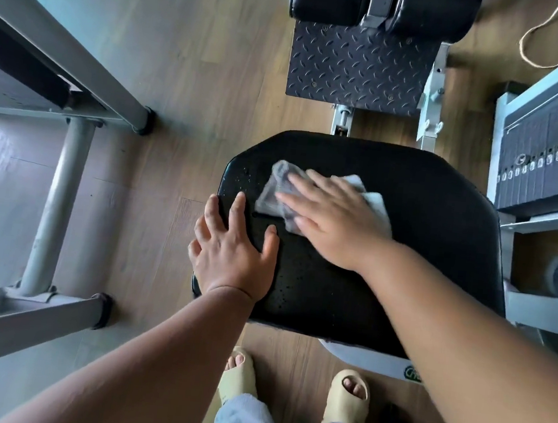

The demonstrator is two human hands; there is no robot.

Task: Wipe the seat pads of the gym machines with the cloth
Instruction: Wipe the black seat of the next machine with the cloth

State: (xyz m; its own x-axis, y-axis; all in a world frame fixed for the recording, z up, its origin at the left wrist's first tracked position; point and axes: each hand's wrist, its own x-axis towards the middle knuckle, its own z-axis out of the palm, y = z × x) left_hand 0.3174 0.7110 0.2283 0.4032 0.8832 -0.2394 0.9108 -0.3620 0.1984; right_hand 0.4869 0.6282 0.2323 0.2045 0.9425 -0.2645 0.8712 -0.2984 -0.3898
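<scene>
The right hand (333, 218) lies flat with straight fingers (292, 200) pressing the small grey and white cloth (274, 193) onto the far left part of the wide black padded seat (424, 226), fingers pointing left toward the seat's left edge. The left hand (231, 254) rests open on that left edge, just beside the cloth, holding nothing. Little water drops sit on the near part of the seat, so I think the right hand should pull the cloth back toward the person's 2 feet next.
</scene>
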